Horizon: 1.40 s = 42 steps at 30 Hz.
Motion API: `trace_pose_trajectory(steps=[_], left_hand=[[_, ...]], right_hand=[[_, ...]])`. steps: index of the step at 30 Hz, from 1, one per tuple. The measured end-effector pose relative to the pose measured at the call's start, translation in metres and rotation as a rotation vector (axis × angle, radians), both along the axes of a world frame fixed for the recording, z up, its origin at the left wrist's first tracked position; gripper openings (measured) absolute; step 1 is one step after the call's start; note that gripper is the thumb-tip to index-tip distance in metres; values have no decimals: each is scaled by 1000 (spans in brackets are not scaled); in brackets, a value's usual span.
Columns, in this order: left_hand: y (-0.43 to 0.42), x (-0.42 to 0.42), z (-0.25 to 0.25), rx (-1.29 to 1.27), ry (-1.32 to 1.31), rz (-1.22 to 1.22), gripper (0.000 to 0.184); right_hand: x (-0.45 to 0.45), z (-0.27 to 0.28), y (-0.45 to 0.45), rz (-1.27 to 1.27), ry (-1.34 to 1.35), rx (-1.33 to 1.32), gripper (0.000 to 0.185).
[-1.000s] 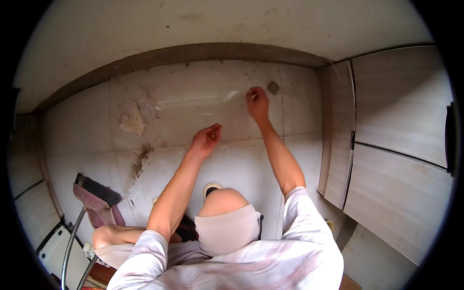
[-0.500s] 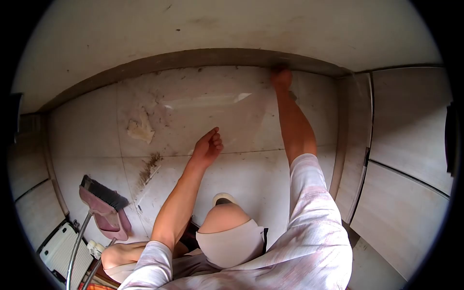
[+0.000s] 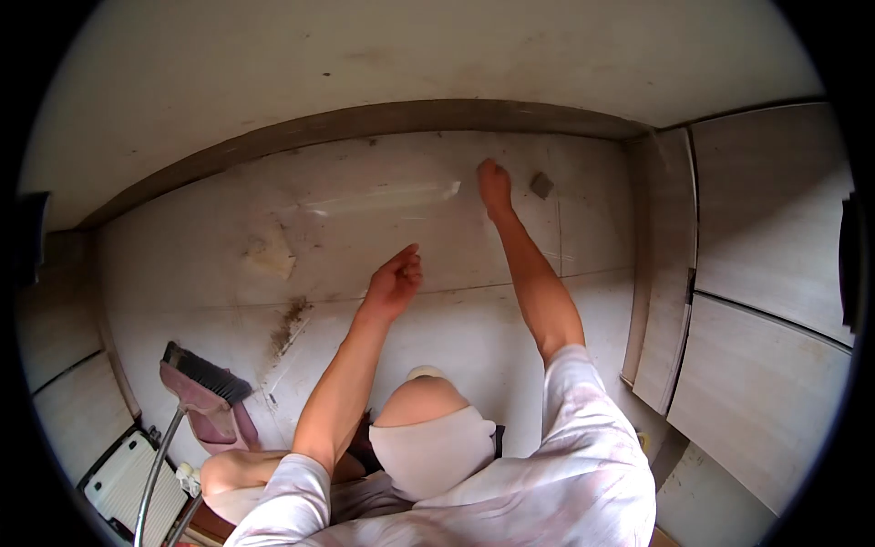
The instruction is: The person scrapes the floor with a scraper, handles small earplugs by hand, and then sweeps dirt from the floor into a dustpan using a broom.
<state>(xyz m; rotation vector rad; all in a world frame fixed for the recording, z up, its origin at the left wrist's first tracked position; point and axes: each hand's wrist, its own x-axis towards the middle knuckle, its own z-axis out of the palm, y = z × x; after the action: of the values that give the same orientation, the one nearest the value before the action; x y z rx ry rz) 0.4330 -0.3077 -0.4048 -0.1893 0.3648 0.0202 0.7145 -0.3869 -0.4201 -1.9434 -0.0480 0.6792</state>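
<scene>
My left hand [image 3: 396, 281] is closed above the tiled floor [image 3: 456, 337], its fingers curled in; anything inside it is hidden. Farther forward and to the right, my right hand [image 3: 494, 185] is closed over the floor near the far wall's base, slightly blurred, and its contents cannot be made out. A small grey-brown square piece [image 3: 542, 185] lies just right of my right hand, apart from it. To the left on the tiles are a pale torn scrap [image 3: 271, 252] and a pile of dark debris [image 3: 290, 325].
A brush [image 3: 208, 374] and a pink dustpan [image 3: 223, 427] stand at the lower left, beside a white ribbed panel [image 3: 137, 488]. Pale cabinet fronts [image 3: 766, 365] line the right side. A wall [image 3: 410, 55] with a brown base strip [image 3: 383, 117] bounds the far side.
My right hand reached forward to the wall's base, then came back toward me and left, uncovering the square piece. My left hand's fingers have curled in since the earliest frame.
</scene>
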Motion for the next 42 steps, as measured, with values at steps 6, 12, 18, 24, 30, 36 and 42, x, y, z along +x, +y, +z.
trace_pose_trajectory(steps=[6, 12, 18, 24, 30, 36, 42], left_hand=[[13, 22, 97, 261, 471, 73, 36], [23, 6, 95, 268, 296, 162, 41], [32, -16, 112, 168, 267, 220, 45], [44, -32, 115, 253, 189, 267, 45], [47, -45, 111, 325, 116, 233, 44], [46, -51, 116, 430, 169, 244, 38], [47, -53, 107, 518, 152, 224, 36]], right_hand=[[-126, 109, -5, 420, 146, 380, 20], [-173, 148, -1, 576, -175, 293, 25], [-189, 161, 5, 556, -323, 191, 25], [-221, 171, 19, 657, -510, 253, 25], [-231, 162, 28, 651, -459, 195, 23], [-233, 154, 33, 564, -557, 245, 20], [-236, 161, 37, 487, -630, 243, 15]])
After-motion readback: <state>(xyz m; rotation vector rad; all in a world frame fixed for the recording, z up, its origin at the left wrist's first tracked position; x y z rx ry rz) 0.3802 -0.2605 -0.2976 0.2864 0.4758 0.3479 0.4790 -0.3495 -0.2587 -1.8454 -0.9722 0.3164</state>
